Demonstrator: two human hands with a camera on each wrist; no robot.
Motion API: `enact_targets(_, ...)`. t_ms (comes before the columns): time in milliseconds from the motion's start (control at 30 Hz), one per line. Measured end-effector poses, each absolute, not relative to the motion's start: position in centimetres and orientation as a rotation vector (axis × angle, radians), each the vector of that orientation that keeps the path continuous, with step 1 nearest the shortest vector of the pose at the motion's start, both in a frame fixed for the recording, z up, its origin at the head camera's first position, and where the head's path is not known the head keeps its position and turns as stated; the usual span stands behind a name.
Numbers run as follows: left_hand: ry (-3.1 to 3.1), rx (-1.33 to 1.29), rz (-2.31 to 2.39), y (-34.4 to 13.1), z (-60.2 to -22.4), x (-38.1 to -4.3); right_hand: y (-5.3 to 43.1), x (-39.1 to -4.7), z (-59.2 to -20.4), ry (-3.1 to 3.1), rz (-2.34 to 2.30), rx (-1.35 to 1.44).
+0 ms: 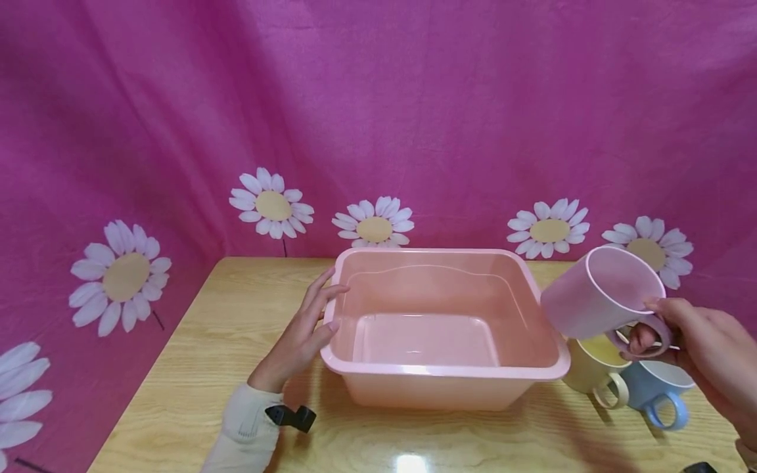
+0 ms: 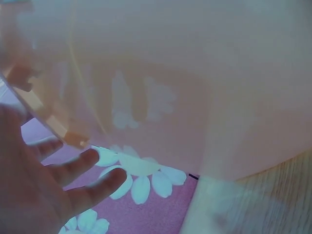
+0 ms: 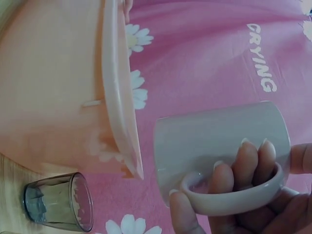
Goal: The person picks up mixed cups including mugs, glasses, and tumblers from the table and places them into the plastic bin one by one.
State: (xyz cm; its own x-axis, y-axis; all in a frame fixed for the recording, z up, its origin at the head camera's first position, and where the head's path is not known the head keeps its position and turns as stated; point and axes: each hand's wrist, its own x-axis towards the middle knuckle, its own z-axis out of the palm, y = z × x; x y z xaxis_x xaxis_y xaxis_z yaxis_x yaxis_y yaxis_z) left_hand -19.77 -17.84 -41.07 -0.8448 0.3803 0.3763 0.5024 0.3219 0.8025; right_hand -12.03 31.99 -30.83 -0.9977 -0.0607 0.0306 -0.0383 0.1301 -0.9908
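A pink plastic basin (image 1: pixel 443 371) stands on the table. My left hand (image 1: pixel 301 335) is at its left rim, fingers fairly straight and spread; the left wrist view shows those fingers (image 2: pixel 95 190) beside the basin wall (image 2: pixel 234 97). With my right hand (image 1: pixel 704 341) I grip a pale pink mug (image 1: pixel 582 299) by its handle, fingers through the loop. The mug is tilted, its mouth up and to the right, and overlaps the basin's right rim. Below it are a yellow mug (image 1: pixel 582 374), partly covered, and a blue mug (image 1: pixel 644 381).
A see-through glass (image 3: pixel 58 202) stands by the basin in the right wrist view. The wooden table (image 1: pixel 230 315) ends at a magenta cloth (image 1: pixel 414 118) with daisies at the back and left. A black strap (image 1: pixel 290 417) sits on the left wrist.
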Motion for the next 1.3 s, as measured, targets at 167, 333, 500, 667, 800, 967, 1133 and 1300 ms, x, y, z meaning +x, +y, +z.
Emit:
enact_targets(167, -2.412, -0.843, -1.608, -17.7, -41.3, -19.7, 31.3, -12.5, -30.3, 2.357, -1.993, -0.194)
enact_targets(333, -2.397, -0.835, -1.652, -17.8, -41.6, -19.7, 30.3, -13.3, -30.0, 2.346, -1.958, -0.230)
enact_targets(500, -2.379, -0.828, -1.674, -17.9, -41.8, -19.7, 29.0, -14.2, -29.8, 2.291, -2.000, -0.286)
enact_targets(667, -2.371, -0.835, -1.680, -17.8, -41.9, -19.9, 28.1, -14.9, -29.2, 2.321, -1.968, -0.267)
enact_targets(800, -2.343, -0.844, -1.691, -17.7, -42.1, -20.0, 27.1, -15.4, -28.5, 2.377, -1.895, -0.179)
enact_targets(967, -2.328, -0.830, -1.707, -17.8, -42.3, -20.0, 25.7, -15.9, -27.8, 2.462, -1.757, -0.143)
enact_targets(1133, -2.328, -0.830, -1.700, -17.6, -42.1, -20.2, 24.7, -16.4, -27.1, 2.431, -1.777, -0.139)
enact_targets(1300, -2.328, -0.838, -1.710, -17.3, -42.2, -20.4, 23.6, -16.9, -26.7, 2.452, -1.735, -0.149)
